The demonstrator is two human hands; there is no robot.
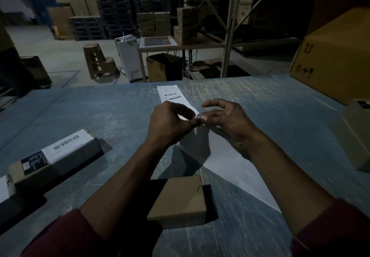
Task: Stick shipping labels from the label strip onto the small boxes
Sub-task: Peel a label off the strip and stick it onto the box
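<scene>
A long white label strip (pixel 218 160) runs across the grey table (pixel 100 112) from the far middle down to the near right. Its far end shows a printed barcode. Over the strip's middle, my left hand (pixel 170 124) pinches the paper with curled fingers. My right hand (pixel 226 120) pinches the same spot with thumb and finger, the other fingers spread. A small plain cardboard box (pixel 180 198) sits between my forearms, near the table's front. At the left lies a longer box (pixel 56 156) with a white barcode label on top.
A large cardboard carton (pixel 336 56) stands at the table's far right, with a smaller box (pixel 356 136) in front of it. Another labelled box edge (pixel 4 188) shows at the far left. Beyond the table are shelving, stacked cartons, pallets and a stool.
</scene>
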